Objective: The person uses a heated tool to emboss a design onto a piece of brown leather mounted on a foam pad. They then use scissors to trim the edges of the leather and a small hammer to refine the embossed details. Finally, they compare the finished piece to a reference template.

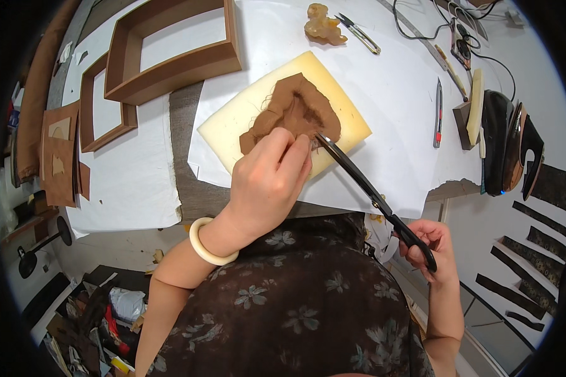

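A thick pale-yellow foam block (223,135) lies at an angle on white paper. On it rests a brown piece of shaped leather (283,110), with a raised, creased relief and fine threads sticking out along its left edge. My left hand (267,176), wearing a cream bangle (210,245), presses its closed fingertips on the leather's near edge and covers part of it. My right hand (431,245) is closed around the handles of long black scissors (358,176). Their tips touch the leather just right of my left fingertips. Whether the blades are apart is hard to see.
Two brown box frames (170,69) stand at the far left beside leather sheets (60,154). Behind the foam lie an amber-coloured lump (324,26) and thread snips (360,34). A utility knife (438,113) lies right; farther right are cables and black tools (498,141).
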Demonstrator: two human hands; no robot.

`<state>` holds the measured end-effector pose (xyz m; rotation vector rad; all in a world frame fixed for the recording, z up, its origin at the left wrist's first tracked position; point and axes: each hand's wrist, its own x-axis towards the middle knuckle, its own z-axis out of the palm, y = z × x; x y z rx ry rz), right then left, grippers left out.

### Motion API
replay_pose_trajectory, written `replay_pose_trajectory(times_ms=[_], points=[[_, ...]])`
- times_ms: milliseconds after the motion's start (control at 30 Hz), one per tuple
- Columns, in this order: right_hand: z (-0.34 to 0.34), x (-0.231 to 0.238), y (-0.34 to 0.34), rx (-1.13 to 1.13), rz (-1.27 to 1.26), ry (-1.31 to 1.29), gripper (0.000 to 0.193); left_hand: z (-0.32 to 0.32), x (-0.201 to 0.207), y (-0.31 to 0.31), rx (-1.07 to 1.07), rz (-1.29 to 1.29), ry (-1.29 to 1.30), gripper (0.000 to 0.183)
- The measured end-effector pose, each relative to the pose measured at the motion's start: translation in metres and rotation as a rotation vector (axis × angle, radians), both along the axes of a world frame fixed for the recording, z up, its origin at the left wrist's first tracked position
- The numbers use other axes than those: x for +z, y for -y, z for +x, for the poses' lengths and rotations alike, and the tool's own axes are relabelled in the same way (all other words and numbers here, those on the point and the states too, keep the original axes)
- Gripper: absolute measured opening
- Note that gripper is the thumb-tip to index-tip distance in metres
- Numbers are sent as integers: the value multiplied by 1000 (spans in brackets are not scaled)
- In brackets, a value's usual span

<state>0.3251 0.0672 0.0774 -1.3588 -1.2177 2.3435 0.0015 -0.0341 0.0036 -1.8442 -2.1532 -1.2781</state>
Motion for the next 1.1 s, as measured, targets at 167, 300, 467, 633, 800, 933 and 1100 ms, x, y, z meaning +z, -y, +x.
replay_pose_trajectory(times_ms=[167,300,467,633,800,933,1100], points=[[-4,0,-1,19,-24,-14,34,0,-1,3,-20,3,-53,27],[-4,3,-2,22,-57,8,36,-1,-7,1,-46,63,-122,27],[-7,5,3,-2,-80,-3,36,-2,-11,0,-82,97,-172,29],[-8,7,5,-3,-82,18,35,-2,-12,1,-94,94,-191,30],[-7,5,6,-11,-83,15,35,-1,-5,5,-97,8,-157,32],[-8,6,7,-4,-60,35,33,0,-4,6,-101,-18,-137,34],[-7,6,7,7,-42,39,32,-1,-5,6,-105,-18,-137,34]])
